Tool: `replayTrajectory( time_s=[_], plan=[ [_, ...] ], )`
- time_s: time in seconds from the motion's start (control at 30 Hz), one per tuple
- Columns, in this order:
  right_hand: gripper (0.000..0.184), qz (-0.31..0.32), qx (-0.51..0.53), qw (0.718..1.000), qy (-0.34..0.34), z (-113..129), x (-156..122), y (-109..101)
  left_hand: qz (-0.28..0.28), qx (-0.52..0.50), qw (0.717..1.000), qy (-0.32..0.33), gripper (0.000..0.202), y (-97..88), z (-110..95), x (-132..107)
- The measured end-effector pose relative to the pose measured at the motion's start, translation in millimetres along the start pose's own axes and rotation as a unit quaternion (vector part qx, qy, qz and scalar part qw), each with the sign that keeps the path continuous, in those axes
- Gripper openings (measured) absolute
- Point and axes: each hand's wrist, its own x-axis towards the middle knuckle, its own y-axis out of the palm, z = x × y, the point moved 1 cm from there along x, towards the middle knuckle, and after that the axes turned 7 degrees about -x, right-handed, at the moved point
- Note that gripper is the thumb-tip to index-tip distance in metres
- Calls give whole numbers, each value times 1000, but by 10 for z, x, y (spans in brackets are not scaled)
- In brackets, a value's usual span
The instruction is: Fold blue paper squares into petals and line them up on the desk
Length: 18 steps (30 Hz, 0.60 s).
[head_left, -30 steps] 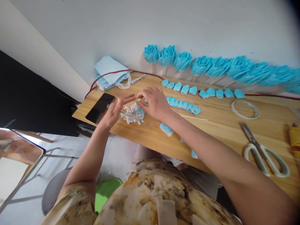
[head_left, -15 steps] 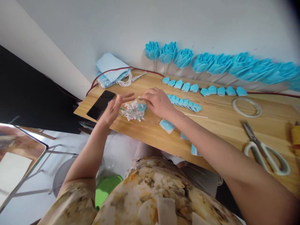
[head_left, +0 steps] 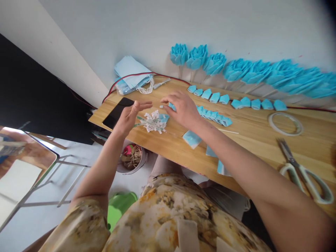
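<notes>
Pale wall (head_left: 147, 31) behind, wooden table (head_left: 252, 122) below; I watch remotely. Left hand (head_left: 128, 117), nine o'clock from mid-view: fingers straight, seemingly holding nothing. Right hand (head_left: 182, 108), towards one: half curled at a tiny white scrap (head_left: 161, 106), grip uncertain to me. A loose pinch could drop it into the white clippings (head_left: 154, 122), three o'clock of the left; a brushing wrist could scatter those.

Light is soft and fairly even; faint shadows edge the scissors (head_left: 299, 168) on the tabletop (head_left: 252, 147); the wall (head_left: 131, 28) looks greyish; rightmost blue flowers (head_left: 309, 82) smear; edges stretch; the upper right corner darkens to black.
</notes>
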Motion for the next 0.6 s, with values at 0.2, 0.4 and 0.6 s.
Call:
replayTrajectory(
  time_s=[0.2,0.4,0.6],
  plan=[
    [25,3,1,1000,-8,54,-43,9,2,0,1000,-20,66,-7,6,-9],
    [20,-11,-30,998,-57,205,-21,40,10,-5,1000,-27,66,2,15,-34],
    [18,-34,-79,993,-83,304,33,35,16,1,999,-30,69,39,21,-50]
  ],
)
